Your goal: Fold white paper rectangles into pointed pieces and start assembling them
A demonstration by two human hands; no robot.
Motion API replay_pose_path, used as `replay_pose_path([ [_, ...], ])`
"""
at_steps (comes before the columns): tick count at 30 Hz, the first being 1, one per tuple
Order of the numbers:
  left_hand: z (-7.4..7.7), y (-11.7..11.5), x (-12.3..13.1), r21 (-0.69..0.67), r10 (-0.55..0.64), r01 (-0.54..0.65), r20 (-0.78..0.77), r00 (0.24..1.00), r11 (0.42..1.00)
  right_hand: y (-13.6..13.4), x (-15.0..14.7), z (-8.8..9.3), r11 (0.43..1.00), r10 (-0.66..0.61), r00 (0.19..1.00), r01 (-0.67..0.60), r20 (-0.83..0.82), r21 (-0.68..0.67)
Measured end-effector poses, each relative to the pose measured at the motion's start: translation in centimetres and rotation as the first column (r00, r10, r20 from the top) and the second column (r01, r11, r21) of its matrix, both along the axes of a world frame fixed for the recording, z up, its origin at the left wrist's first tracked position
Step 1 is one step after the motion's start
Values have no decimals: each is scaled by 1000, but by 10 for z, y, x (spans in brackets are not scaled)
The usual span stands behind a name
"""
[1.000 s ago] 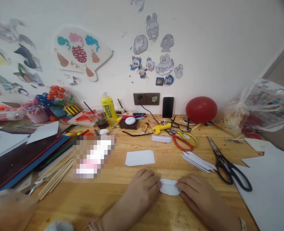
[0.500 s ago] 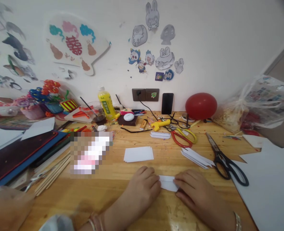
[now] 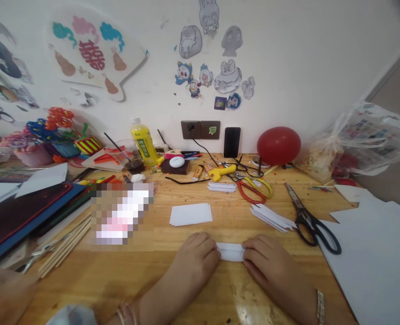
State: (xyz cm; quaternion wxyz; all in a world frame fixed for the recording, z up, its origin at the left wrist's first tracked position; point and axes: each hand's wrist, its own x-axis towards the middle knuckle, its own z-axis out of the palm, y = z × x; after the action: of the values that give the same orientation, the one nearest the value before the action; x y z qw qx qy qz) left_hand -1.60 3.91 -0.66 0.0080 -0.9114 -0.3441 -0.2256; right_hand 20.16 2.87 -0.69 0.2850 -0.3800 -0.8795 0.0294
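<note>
A small piece of white paper (image 3: 231,252) with a lengthwise crease lies low over the wooden table between my hands. My left hand (image 3: 197,259) grips its left end, fingers closed and curled. At the right end, my right hand (image 3: 269,262) pinches the paper between thumb and fingers. Just beyond them is a stack of white paper slips (image 3: 191,214). Folded white paper strips (image 3: 272,218) lie past my right hand, and another folded bundle (image 3: 222,187) sits farther back.
Black-handled scissors (image 3: 313,223) lie right, beside large white paper sheets (image 3: 372,253). Red-and-yellow scissors (image 3: 254,189) and a yellow glue gun (image 3: 222,171) are behind. Wooden sticks (image 3: 64,246) lie left. A bottle (image 3: 144,142) and a red balloon (image 3: 279,145) stand by the wall. A blurred forearm (image 3: 6,293) shows lower left.
The view has shifted slightly, so most things sit a little farther left. The paper between my hands now lies straighter, with its crease more visible. Both hands keep their hold.
</note>
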Motion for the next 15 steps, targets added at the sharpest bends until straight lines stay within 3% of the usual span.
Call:
replay_pose_path([
  [5,0,0,1,-24,36,-36,26,999,999,-1,-1,-2,999,-11,999,10,-30,-31],
  [12,4,-6,3,-79,62,-60,23,998,995,-3,-2,2,961,-122,989,98,-79,-260],
  [15,4,-8,3,-92,77,-75,23,997,993,-3,-3,2,945,-167,982,134,-89,-300],
])
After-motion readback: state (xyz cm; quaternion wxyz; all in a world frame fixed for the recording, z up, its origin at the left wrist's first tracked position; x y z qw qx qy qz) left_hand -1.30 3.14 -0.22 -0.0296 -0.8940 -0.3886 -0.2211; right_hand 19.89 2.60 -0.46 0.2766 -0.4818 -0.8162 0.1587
